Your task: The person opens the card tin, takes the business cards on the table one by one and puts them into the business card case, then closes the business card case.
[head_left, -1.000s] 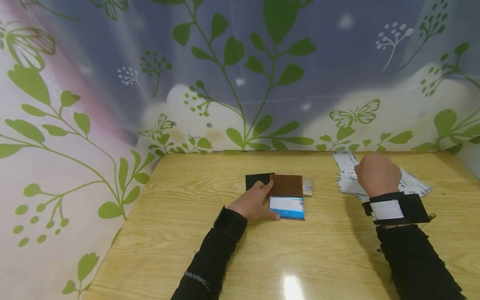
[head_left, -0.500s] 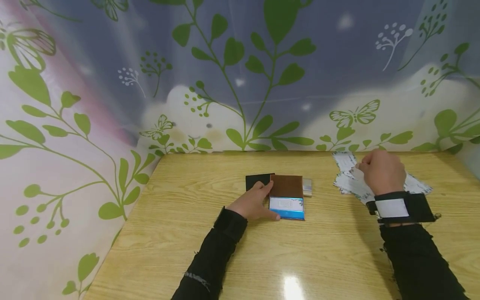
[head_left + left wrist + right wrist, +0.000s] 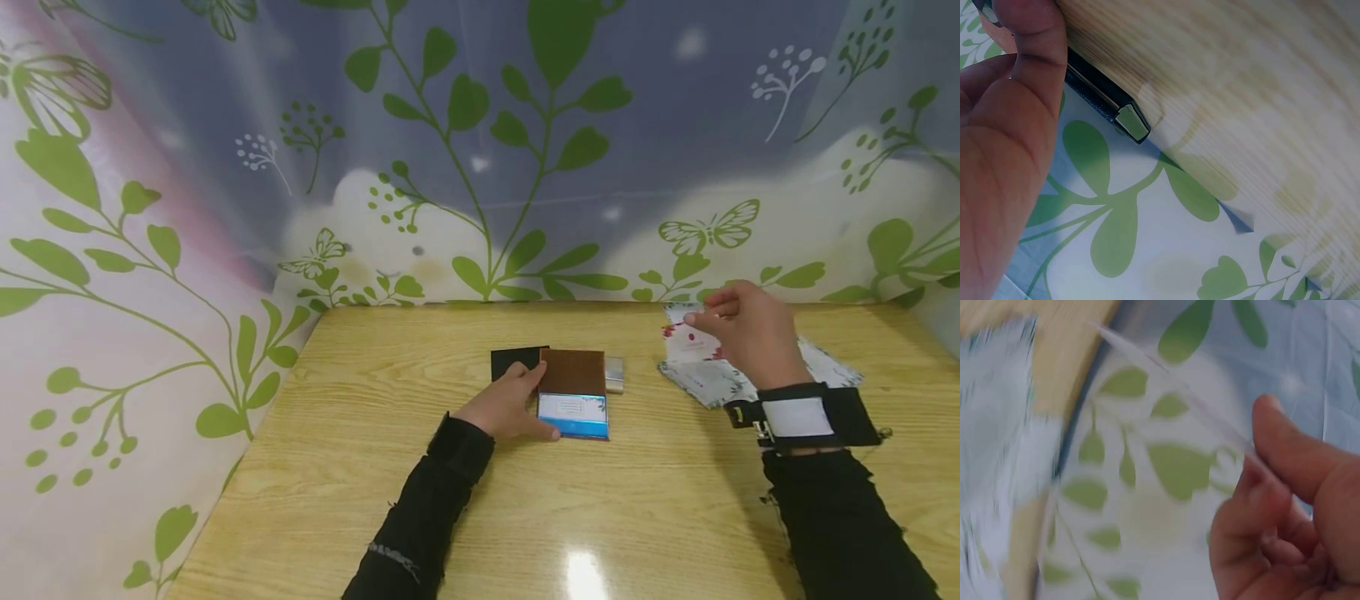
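Observation:
My left hand (image 3: pixel 506 406) grips the left side of an opened brown business card case (image 3: pixel 572 372), its thumb at the near edge. A printed card lies in the case's shiny lower part. Behind that hand is a black case (image 3: pixel 513 360), whose end (image 3: pixel 1132 122) also shows in the left wrist view. A silver case (image 3: pixel 615 375) sticks out on the right, partly hidden. Over the spread cards (image 3: pixel 708 382), my right hand (image 3: pixel 753 337) pinches a white card with red flowers (image 3: pixel 688 342) between thumb and fingers. The right wrist view shows that card (image 3: pixel 1179 387) edge-on.
The loose cards (image 3: pixel 828 367) lie in an overlapping heap on the wooden table (image 3: pixel 375 400), near its back edge. A leaf-patterned curtain (image 3: pixel 480 167) rises directly behind the table and along the left side.
My right hand has lifted and turned, bringing the red-flowered card into view. Some cards in the heap have shifted. The left hand and the card case stay put.

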Available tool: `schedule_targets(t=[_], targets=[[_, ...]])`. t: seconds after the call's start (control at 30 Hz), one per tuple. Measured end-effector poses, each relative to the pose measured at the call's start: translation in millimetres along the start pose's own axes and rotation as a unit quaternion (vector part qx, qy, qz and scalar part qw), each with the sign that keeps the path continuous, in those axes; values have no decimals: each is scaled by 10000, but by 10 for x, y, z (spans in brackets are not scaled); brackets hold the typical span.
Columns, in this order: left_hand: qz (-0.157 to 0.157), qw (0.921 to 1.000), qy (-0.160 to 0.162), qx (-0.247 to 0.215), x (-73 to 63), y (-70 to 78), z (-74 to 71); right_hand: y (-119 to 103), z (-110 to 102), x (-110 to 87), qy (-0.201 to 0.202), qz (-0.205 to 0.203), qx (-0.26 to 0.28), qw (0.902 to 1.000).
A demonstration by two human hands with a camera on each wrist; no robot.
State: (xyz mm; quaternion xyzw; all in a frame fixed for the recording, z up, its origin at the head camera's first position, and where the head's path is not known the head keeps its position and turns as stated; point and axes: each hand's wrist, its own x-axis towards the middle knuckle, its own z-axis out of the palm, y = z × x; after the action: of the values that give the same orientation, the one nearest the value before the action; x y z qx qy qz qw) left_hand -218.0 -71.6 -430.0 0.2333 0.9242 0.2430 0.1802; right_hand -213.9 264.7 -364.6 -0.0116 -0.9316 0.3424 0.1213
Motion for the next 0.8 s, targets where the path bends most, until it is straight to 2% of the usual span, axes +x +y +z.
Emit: schedule_targets(t=[0.1, 0.17, 0.3, 0.4, 0.47, 0.57, 0.67, 0.8], targets=[[-9, 10000, -2, 20, 0, -2, -2, -39, 98, 20, -632, -158, 396, 9971], [-11, 10000, 6, 44, 3, -1, -4, -59, 188, 30, -1095, -277, 759, 9907], [-5, 9999, 32, 110, 23, 0, -1, -89, 395, 29, -1951, -489, 1527, 9676], [-17, 9998, 59, 204, 40, 1, 4, -98, 542, 20, -2421, -749, 1716, 9520], [-26, 9997, 72, 252, 44, 5, 3, -107, 631, 14, -2561, -922, 1588, 9490], [-28, 9995, 98, 304, 47, 9, 2, -141, 748, 2, -2533, -1236, 1167, 9523], [-17, 9994, 115, 327, 50, 3, 1, -185, 850, -11, -2484, -1361, 761, 9560], [2, 9995, 108, 303, 53, -9, 3, -213, 964, -29, -2685, -1508, 525, 9500]])
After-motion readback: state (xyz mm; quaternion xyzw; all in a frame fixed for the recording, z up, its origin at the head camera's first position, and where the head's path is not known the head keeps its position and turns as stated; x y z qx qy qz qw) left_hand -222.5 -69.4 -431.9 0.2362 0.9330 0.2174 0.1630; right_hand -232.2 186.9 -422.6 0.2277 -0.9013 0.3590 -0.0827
